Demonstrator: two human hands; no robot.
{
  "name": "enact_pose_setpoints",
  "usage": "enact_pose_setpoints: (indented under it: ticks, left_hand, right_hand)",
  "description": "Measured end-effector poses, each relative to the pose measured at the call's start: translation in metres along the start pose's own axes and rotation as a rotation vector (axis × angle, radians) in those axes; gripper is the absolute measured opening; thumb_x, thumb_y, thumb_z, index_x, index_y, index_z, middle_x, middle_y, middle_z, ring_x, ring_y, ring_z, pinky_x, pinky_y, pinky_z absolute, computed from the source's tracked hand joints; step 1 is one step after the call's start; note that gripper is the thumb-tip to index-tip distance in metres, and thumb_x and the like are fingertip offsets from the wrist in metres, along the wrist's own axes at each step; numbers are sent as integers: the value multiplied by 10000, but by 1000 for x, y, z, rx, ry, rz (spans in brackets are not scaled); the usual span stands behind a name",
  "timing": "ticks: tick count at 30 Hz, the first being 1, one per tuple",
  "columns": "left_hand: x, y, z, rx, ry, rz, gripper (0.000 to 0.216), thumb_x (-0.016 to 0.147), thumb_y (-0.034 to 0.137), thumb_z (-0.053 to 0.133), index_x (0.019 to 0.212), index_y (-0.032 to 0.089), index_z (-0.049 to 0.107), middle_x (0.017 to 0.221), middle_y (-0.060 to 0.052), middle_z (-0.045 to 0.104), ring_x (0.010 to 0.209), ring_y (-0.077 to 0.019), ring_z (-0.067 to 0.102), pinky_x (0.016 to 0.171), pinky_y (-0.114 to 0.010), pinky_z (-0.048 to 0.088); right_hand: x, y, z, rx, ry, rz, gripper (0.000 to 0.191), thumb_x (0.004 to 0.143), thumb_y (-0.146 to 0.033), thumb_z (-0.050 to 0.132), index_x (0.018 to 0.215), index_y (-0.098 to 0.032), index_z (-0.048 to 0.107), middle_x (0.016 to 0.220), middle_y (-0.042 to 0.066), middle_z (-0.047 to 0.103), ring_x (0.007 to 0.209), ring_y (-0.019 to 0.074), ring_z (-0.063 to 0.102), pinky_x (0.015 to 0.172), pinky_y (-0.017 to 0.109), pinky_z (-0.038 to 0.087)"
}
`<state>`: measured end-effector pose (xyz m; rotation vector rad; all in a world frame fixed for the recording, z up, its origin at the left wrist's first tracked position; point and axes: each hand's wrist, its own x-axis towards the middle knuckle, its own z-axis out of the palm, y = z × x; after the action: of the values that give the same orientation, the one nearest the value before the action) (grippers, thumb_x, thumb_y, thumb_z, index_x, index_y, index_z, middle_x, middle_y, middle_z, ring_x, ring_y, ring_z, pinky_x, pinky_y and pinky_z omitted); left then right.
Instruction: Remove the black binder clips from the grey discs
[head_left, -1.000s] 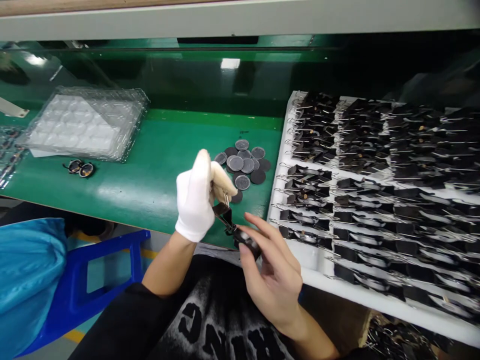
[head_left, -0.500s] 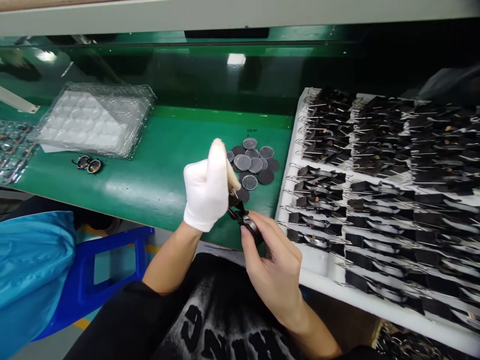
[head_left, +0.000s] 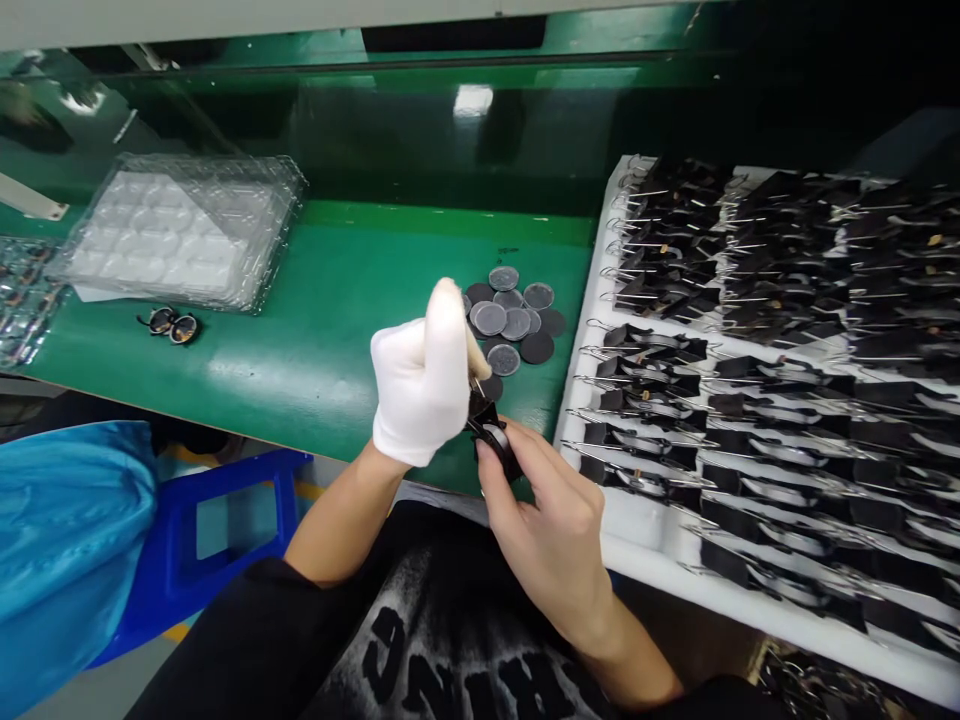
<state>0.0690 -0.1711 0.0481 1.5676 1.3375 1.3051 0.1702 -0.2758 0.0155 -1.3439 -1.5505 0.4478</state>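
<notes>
My left hand (head_left: 421, 390), in a white glove, is closed on the wire handles of a black binder clip (head_left: 484, 408). The glove hides part of the clip. Bare-skinned, my right hand (head_left: 553, 530) pinches a small round black part (head_left: 504, 455) between thumb and fingers. Clip and round part meet between the two hands; whether the jaws grip the part I cannot tell. Just beyond lie several flat grey and black discs (head_left: 516, 323) in a loose pile on the green table (head_left: 322, 300).
On the right, a white foam tray (head_left: 637, 550) bears rows of black binder clips (head_left: 787, 410). Stacked clear plastic trays (head_left: 180, 240) lie at the left, with a pair of small round parts (head_left: 172, 324) before them. A blue stool (head_left: 176, 540) stands beside a person's blue garment (head_left: 67, 540).
Both hands keep their hold, with the clip and round part still together. The left hand and clip have shifted slightly right in view, and the camera view has tilted a little.
</notes>
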Motion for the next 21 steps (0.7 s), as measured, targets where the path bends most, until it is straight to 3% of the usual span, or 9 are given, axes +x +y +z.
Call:
enact_pose_setpoints:
  ticks: [3, 8, 10, 13, 15, 18, 21]
  left_hand:
    - [2, 0, -4, 21, -71, -33, 725, 1112, 528, 284, 516, 226, 564, 505, -5, 566, 505, -115, 560, 568, -276, 486]
    - [9, -1, -24, 132, -376, 78, 683, 1111, 533, 234, 748, 205, 711, 685, -32, 695, 624, -135, 635, 611, -279, 492]
    - [10, -1, -33, 235, -439, 201, 595, 1106, 509, 296, 839, 199, 728, 753, -36, 709, 668, -143, 640, 645, -287, 483]
    - [7, 0, -40, 338, -428, 297, 468, 1091, 446, 389, 897, 192, 731, 733, -25, 677, 661, -139, 614, 662, -285, 460]
    - [2, 0, -43, 298, -437, 237, 418, 1090, 431, 404, 1006, 194, 738, 727, -11, 675, 641, -130, 611, 647, -271, 458]
    - [-6, -1, -45, 167, -477, 66, 429, 1094, 474, 396, 1147, 215, 733, 715, 7, 674, 597, -124, 608, 596, -254, 459]
    - [-11, 0, -45, 98, -485, -64, 457, 1087, 513, 403, 1056, 223, 755, 621, 28, 612, 536, -120, 575, 547, -246, 449]
  right_hand:
    - [1, -2, -4, 50, -9, 52, 191, 1000, -99, 642, 1164, -182, 691, 1064, 74, 770, 923, 183, 751, 905, 280, 630]
    - [-1, 1, -14, 170, -110, 265, 107, 1019, -191, 643, 1075, -212, 732, 892, 10, 753, 724, 145, 697, 666, 239, 602]
    - [-1, 3, -17, 160, -84, 249, 130, 1012, -182, 650, 1103, -215, 738, 956, 22, 771, 774, 157, 721, 705, 250, 622]
    - [-1, 6, -16, 57, 34, 73, 254, 983, -92, 656, 1207, -189, 722, 1156, 89, 775, 1009, 211, 758, 940, 320, 642]
    - [-2, 7, -16, -8, 70, -38, 369, 961, -20, 641, 1298, -161, 693, 1246, 135, 753, 1142, 240, 737, 1042, 368, 616]
    - [-3, 9, -15, -52, 62, -112, 470, 938, 34, 624, 1372, -144, 657, 1264, 165, 743, 1201, 262, 717, 1058, 412, 618]
    - [-6, 10, -15, -103, 64, -158, 509, 926, 47, 626, 1404, -131, 636, 1260, 183, 739, 1205, 278, 712, 1053, 446, 625]
